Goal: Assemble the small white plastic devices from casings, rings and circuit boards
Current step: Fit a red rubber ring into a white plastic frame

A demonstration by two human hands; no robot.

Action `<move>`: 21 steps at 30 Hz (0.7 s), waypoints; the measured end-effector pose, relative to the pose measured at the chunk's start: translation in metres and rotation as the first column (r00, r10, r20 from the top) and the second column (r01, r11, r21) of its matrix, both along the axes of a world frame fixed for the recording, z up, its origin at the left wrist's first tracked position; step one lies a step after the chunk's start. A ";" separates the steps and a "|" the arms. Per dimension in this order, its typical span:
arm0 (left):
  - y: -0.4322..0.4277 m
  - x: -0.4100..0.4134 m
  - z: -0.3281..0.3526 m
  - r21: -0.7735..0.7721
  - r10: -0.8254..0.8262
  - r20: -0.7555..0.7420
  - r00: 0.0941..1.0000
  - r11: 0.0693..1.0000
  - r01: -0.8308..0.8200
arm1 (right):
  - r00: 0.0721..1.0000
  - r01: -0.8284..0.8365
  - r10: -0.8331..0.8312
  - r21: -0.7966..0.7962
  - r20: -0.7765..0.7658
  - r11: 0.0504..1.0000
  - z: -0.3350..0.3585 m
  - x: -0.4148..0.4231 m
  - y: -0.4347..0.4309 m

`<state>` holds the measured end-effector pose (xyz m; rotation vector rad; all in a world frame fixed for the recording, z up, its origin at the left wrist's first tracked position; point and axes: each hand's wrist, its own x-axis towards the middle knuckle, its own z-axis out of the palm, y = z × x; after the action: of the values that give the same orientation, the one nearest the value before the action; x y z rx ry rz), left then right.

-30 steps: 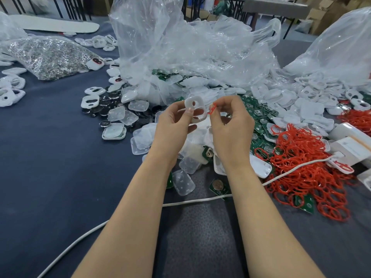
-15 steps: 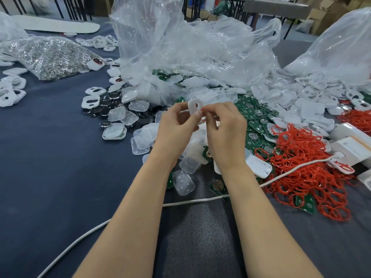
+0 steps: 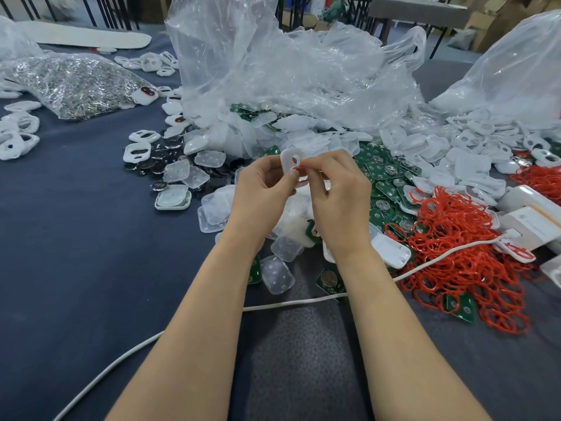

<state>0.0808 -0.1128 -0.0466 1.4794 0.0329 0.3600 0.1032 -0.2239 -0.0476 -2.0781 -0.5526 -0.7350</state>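
My left hand (image 3: 261,192) holds a small white casing (image 3: 290,159) upright above the parts pile, thumb and fingers curled round its lower edge. My right hand (image 3: 337,189) pinches a red ring (image 3: 299,168) against the casing's hole; only a sliver of the ring shows between fingertips. Behind and below my hands lie clear plastic covers (image 3: 209,159), green circuit boards (image 3: 382,168) and a heap of red rings (image 3: 455,238).
Crumpled clear bags (image 3: 288,71) rise behind the pile. A bag of metal parts (image 3: 76,83) lies far left, with white casings (image 3: 18,138) at the left edge. A white cable (image 3: 288,302) crosses the dark cloth under my forearms. White boxes (image 3: 534,214) sit at right.
My right hand has brought the red ring from beside the casing onto its hole. Both hands have closed together, and the casing has turned a little.
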 end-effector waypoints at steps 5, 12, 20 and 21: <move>0.002 0.001 0.000 -0.033 0.000 -0.010 1.000 0.999 0.000 | 0.861 0.015 0.224 0.465 -0.456 0.885 0.003 0.005 -0.003; 0.006 0.000 0.001 -0.097 -0.179 0.002 0.984 0.979 0.179 | 0.506 0.049 0.719 0.848 -0.476 0.527 0.011 0.009 -0.018; 0.008 -0.002 0.002 -0.090 -0.248 0.020 0.969 0.964 0.249 | 0.460 0.102 0.770 0.888 -0.442 0.448 0.010 0.007 -0.017; 0.008 -0.001 0.001 -0.094 -0.250 0.018 0.968 0.964 0.250 | 0.472 0.101 0.760 0.884 -0.446 0.456 0.010 0.007 -0.017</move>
<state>0.0795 -0.1045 -0.0452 1.3688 -0.1388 0.1552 0.1104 -0.2410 -0.0380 -1.0146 -0.0370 0.3442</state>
